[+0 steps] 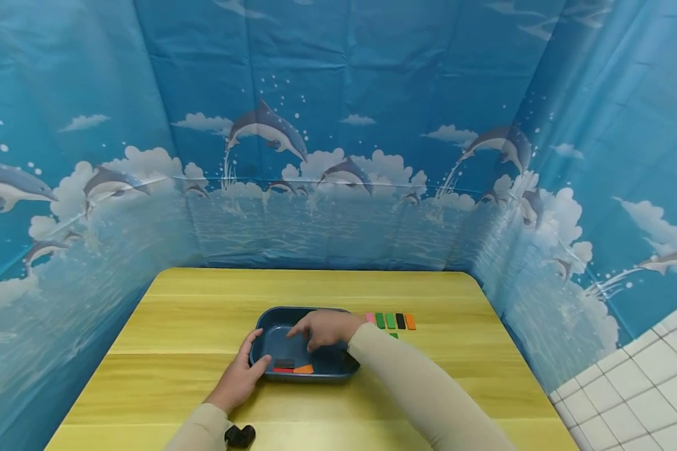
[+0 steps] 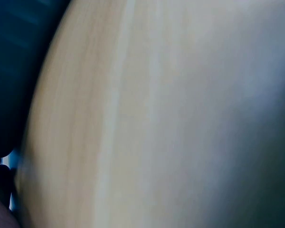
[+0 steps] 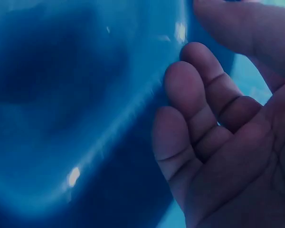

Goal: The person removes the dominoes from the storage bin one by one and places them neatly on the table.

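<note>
A dark blue tray with rounded corners sits on the table. My left hand holds its front left corner, thumb at the front rim and fingers along the left side. Inside, by the front wall, lie a black block, a red block and an orange block, all flat and domino-like. Over the tray's middle, my right hand points its index finger to the left. In the right wrist view, that hand's other fingers curl loosely beside the blue surface, holding nothing.
Right of the tray stands a row of similar blocks: pink, several others in green and black, and orange. Another green block lies partly behind the right sleeve. A dolphin-print curtain surrounds the yellow wooden table.
</note>
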The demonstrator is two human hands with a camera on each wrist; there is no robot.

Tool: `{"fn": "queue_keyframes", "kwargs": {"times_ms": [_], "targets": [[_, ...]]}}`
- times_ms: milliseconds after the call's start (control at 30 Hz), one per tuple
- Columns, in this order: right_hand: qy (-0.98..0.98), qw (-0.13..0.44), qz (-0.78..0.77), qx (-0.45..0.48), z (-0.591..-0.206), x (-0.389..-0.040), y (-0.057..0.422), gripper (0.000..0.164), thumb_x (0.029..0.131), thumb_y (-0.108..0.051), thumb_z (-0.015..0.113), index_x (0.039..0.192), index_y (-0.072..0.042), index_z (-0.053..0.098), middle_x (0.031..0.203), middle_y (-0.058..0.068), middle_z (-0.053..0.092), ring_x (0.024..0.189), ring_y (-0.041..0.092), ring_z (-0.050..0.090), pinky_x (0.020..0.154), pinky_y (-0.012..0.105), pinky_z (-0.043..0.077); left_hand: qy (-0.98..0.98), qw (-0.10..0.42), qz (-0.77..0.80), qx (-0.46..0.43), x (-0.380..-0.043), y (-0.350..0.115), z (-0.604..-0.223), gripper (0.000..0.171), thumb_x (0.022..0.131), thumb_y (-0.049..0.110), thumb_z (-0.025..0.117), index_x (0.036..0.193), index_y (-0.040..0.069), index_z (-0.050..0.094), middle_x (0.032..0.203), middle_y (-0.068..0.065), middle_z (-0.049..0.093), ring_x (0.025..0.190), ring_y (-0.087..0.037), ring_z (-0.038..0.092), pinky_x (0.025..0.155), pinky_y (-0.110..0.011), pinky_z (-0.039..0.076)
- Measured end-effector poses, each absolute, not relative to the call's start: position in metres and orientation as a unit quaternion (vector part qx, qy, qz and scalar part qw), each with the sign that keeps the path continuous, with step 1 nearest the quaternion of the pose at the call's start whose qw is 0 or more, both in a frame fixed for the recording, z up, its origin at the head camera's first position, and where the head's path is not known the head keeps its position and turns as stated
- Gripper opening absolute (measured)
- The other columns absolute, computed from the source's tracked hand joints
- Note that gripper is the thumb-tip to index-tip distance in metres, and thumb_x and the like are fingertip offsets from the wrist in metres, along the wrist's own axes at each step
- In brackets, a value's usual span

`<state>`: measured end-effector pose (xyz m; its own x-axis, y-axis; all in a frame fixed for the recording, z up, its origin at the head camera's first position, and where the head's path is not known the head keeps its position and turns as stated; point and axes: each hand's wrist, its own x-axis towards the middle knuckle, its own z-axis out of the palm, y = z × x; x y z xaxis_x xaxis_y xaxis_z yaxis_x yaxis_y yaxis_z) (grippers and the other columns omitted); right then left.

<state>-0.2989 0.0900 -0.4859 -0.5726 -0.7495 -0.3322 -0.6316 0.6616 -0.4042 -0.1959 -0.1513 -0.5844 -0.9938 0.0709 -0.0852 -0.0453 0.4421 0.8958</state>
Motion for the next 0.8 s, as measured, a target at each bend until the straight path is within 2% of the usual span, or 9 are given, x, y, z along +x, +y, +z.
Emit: {"fn": "queue_keyframes", "kwargs": {"times_ms": [233, 500, 800], "targets": [[0.867, 0.294, -0.094, -0.392, -0.518, -0.294, 0.074, 0.063, 0.091, -0.009, 0.081, 0.146, -0.034, 0.064, 0.1, -0.009, 0.069, 0.085, 0.004, 0.06, 0.076, 0.021, 0.055, 0.846, 0.055, 0.531, 0.006, -0.195, -0.146, -0.588, 0.065, 0.108, 0.04, 0.059, 0.164, 0.035, 0.026, 0.17, -0.025, 0.029, 0.15, -0.053, 0.04, 0.115, -0.071, 0.038], [0.859, 0.291, -0.103, -0.408, -0.528, -0.294, 0.07, 0.058, 0.092, -0.01, 0.08, 0.142, -0.034, 0.067, 0.087, -0.009, 0.062, 0.075, 0.006, 0.053, 0.065, 0.02, 0.049, 0.847, 0.055, 0.529, 0.007, -0.196, -0.147, -0.586, 0.066, 0.106, 0.046, 0.06, 0.163, 0.038, 0.028, 0.17, -0.024, 0.03, 0.15, -0.052, 0.041, 0.115, -0.07, 0.038], [0.85, 0.297, -0.115, -0.42, -0.529, -0.295, 0.057, 0.057, 0.094, -0.016, 0.08, 0.145, -0.037, 0.064, 0.079, -0.008, 0.061, 0.068, 0.005, 0.054, 0.063, 0.019, 0.047, 0.849, 0.051, 0.526, 0.003, -0.198, -0.152, -0.587, 0.063, 0.108, 0.039, 0.059, 0.163, 0.038, 0.028, 0.17, -0.024, 0.03, 0.15, -0.052, 0.039, 0.117, -0.071, 0.036]]}}
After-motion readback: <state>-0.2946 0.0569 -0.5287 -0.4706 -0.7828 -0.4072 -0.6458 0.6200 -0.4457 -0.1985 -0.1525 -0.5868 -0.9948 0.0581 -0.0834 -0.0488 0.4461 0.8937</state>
